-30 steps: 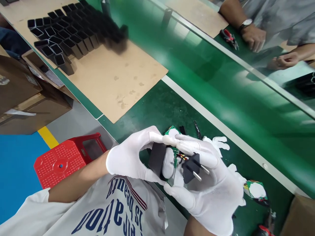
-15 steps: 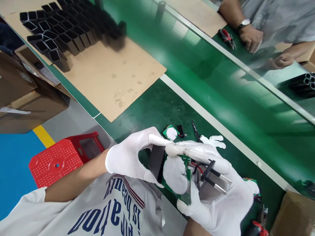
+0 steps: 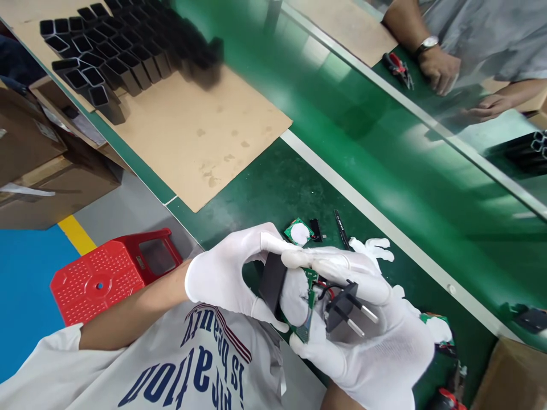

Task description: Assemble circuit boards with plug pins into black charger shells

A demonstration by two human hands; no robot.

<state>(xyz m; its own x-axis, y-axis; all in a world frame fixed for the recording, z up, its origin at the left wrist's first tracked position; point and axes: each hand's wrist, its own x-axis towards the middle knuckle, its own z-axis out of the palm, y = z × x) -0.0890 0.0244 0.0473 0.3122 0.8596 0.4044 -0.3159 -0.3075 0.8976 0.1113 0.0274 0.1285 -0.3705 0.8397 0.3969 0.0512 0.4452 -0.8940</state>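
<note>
Circuit board (image 3: 308, 291) clasped between two gloved hands
Wired to a black plug (image 3: 344, 300), the circuit board is above the worktop (image 3: 277, 188). The left hand (image 3: 226, 274) pinches a black housing (image 3: 272, 280) beside it, and the right hand (image 3: 376, 341) grips board and plug.

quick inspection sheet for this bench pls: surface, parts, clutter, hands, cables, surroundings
surface: dark green bench mat with a cardboard sheet on it; glossy green conveyor belt behind.
job's things: black housing, circuit board with a white pad, and two-pin plug cap, held together over the bench edge.
clutter: small spare board, black pen, white scraps; rows of black sleeves on the cardboard.
hands: left hand grips the black housing; right hand cradles the circuit board and plug cap; both gloved.
cables: red and black wires between board and plug cap.
surroundings: red stool, cardboard boxes, co-worker's hands near red pliers.
</note>
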